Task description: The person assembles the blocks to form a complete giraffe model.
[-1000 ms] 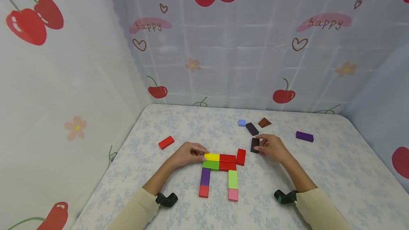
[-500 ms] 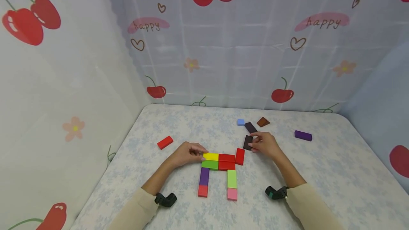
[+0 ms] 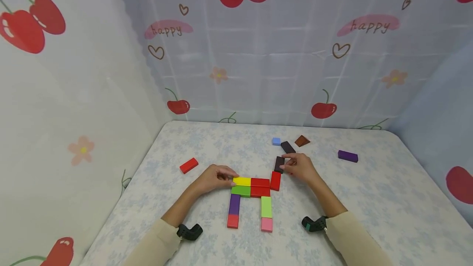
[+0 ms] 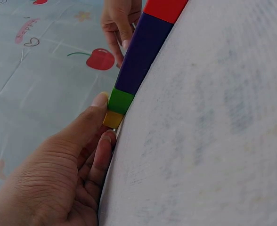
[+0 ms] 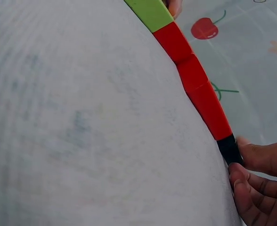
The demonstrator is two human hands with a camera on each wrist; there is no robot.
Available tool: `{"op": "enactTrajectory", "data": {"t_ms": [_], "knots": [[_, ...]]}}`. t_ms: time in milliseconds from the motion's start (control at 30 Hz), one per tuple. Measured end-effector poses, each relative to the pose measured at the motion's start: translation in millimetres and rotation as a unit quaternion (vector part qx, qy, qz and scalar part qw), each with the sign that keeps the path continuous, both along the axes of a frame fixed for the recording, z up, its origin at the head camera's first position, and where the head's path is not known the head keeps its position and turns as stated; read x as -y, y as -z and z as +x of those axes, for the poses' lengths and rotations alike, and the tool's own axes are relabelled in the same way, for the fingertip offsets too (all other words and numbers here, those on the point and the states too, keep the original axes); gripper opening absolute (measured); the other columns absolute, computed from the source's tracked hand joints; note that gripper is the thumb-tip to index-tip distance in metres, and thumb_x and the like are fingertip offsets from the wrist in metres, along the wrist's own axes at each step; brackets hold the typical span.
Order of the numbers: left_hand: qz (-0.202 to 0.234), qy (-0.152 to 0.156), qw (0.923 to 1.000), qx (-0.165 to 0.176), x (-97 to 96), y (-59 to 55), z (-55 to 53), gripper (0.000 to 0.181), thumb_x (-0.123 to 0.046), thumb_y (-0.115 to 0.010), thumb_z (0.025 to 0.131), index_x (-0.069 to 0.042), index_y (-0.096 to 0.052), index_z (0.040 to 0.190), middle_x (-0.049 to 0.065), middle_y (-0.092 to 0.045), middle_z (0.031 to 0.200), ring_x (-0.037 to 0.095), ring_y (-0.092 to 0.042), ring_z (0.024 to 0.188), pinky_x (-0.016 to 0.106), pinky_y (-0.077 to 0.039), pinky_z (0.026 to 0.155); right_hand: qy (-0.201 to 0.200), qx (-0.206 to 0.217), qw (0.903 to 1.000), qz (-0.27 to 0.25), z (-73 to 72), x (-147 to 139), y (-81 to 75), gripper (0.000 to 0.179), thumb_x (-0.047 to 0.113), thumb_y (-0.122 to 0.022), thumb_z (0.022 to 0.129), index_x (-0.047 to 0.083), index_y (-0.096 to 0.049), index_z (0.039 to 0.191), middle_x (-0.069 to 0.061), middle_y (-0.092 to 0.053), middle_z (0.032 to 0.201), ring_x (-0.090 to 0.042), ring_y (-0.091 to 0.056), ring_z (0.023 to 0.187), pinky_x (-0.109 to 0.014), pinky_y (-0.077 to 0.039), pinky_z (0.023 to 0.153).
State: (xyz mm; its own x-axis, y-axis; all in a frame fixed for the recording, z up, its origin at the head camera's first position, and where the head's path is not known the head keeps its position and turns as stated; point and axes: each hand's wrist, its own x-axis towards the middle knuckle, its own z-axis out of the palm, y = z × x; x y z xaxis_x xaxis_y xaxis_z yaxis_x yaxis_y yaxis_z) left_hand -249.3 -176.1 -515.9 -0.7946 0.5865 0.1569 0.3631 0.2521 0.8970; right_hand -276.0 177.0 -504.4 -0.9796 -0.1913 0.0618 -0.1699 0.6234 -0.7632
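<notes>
We lose both cream fabric sleeves (image 3: 356, 239) past the head view's bottom edge. The top edge crops a red rectangular block (image 4: 166, 9) in the left wrist view, a lime-green rectangular block (image 5: 151, 15) in the right.

Fifteen blocks (image 3: 242, 181), two hands (image 3: 211, 178) (image 3: 300, 168), two sleeves (image 3: 157, 244)

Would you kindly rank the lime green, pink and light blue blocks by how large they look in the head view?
1. Lime green block
2. Pink block
3. Light blue block; it lies farther away, so its true size is unsure.
</notes>
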Motion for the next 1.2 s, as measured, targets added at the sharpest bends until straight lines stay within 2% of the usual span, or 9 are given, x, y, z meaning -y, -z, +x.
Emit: {"op": "enactTrajectory", "data": {"t_ms": [233, 833, 1033, 1200], "knots": [[-0.004, -0.008, 1.0000, 0.003, 2.1, 0.4, 1.1, 0.026, -0.005, -0.079, 0.088, -0.003, -0.077, 0.114, 0.009, -0.073, 0.110, 0.011, -0.057, 0.078, 0.021, -0.048, 0.069, -0.006, -0.016, 0.9995, 0.026, 0.7, 4.4, 2.9, 0.044, 0.012, -0.079, 0.090, -0.003, -0.067, 0.129, -0.008, -0.072, 0.083, -0.016, -0.058, 0.063, -0.032, -0.047, 0.058], [-0.005, -0.008, 1.0000, 0.004, 3.1, 0.6, 0.6, 0.027, -0.005, -0.080, 0.087, -0.003, -0.077, 0.114, 0.008, -0.073, 0.109, 0.009, -0.057, 0.078, 0.021, -0.047, 0.068, -0.017, -0.027, 0.9992, 0.023, 1.3, 4.3, 4.4, 0.042, 0.012, -0.080, 0.088, -0.002, -0.069, 0.126, -0.007, -0.071, 0.081, -0.017, -0.055, 0.067, -0.030, -0.043, 0.057], [-0.009, -0.009, 0.9999, 0.002, 2.0, -1.1, 1.2, 0.027, -0.005, -0.080, 0.088, -0.003, -0.077, 0.114, 0.010, -0.073, 0.110, 0.009, -0.057, 0.078, 0.021, -0.047, 0.069, -0.022, -0.025, 0.9994, 0.013, 3.1, -0.1, -0.3, 0.048, 0.012, -0.078, 0.090, -0.003, -0.064, 0.134, -0.008, -0.072, 0.084, -0.017, -0.059, 0.066, -0.032, -0.048, 0.058], [-0.008, -0.006, 0.9999, 0.002, 0.1, -1.4, 0.1, 0.027, -0.006, -0.080, 0.088, -0.004, -0.077, 0.115, 0.009, -0.073, 0.110, 0.009, -0.057, 0.078, 0.021, -0.047, 0.069, 0.007, -0.035, 0.9994, -0.002, -1.8, -13.4, -8.5, 0.043, 0.010, -0.075, 0.092, -0.003, -0.065, 0.132, -0.013, -0.071, 0.092, -0.021, -0.064, 0.070, -0.032, -0.054, 0.060]]}}
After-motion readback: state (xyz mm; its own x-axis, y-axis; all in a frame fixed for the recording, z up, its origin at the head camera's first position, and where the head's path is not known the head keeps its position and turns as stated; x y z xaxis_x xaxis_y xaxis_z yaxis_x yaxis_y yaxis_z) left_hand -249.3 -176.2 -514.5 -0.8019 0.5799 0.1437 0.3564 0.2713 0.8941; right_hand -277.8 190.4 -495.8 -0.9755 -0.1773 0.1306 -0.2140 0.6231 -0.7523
